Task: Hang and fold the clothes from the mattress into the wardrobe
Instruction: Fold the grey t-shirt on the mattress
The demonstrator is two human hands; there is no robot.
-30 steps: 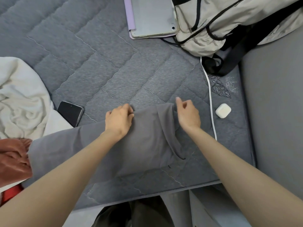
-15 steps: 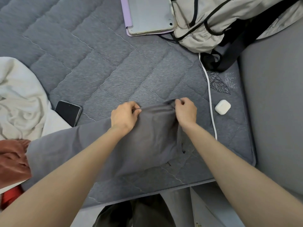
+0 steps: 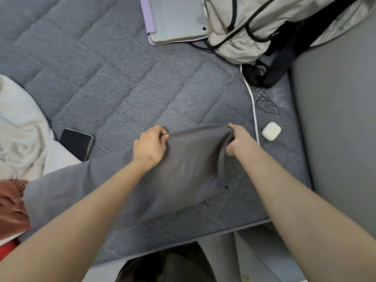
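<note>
A grey garment (image 3: 193, 169) is spread on the quilted mattress (image 3: 142, 78), close to its near edge. Its far edge is held at two places. By the left hand (image 3: 149, 146) that edge is pinched between thumb and curled fingers. By the right hand (image 3: 238, 139) the far right corner is gripped, with the cloth bunched inside the closed fingers. Between the two grips the edge is drawn nearly taut and lifted a little off the mattress.

The long axis of the garment is seen to run from the right-hand corner down and to the left. It passes under the left forearm and ends beside a rust-coloured cloth (image 3: 10, 204) at the left border of the view. Nearly all the loose length therefore lies to the left of both grips, and the left hand is the nearer to it. A fold is judged to be in progress. The held end would probably have to be carried leftward along that axis, or towards the body across it.

A phone (image 3: 76, 143) lies just beyond the garment on the left, and an earbud case (image 3: 271, 131) lies near the right hand. The wardrobe is not in view.
</note>
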